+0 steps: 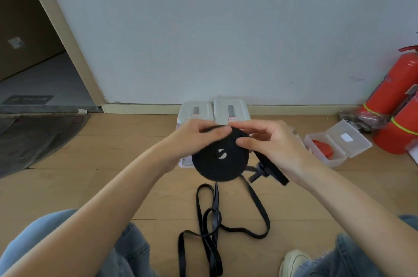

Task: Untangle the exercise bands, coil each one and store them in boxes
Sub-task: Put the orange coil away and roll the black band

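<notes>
A black exercise band wound into a flat round coil [220, 157] is held up in front of me. My left hand [199, 135] grips its upper left edge, fingers curled over the top. My right hand [269, 143] pinches the coil's upper right edge, and the band's loose tail [271, 169] runs down under that palm. A second black band [214, 220] lies in tangled loops on the wooden floor below. Two closed pale boxes [195, 110] [230, 107] stand behind my hands against the wall. An open clear box [337, 143] on the right holds a red coiled band [323, 147].
Two red fire extinguishers [398, 93] lean at the right wall. A dark mat [34, 138] covers the floor at the left, by an open doorway. My knees in jeans and a pale shoe [294, 262] frame the bottom. Part of another box [184, 161] shows under the coil.
</notes>
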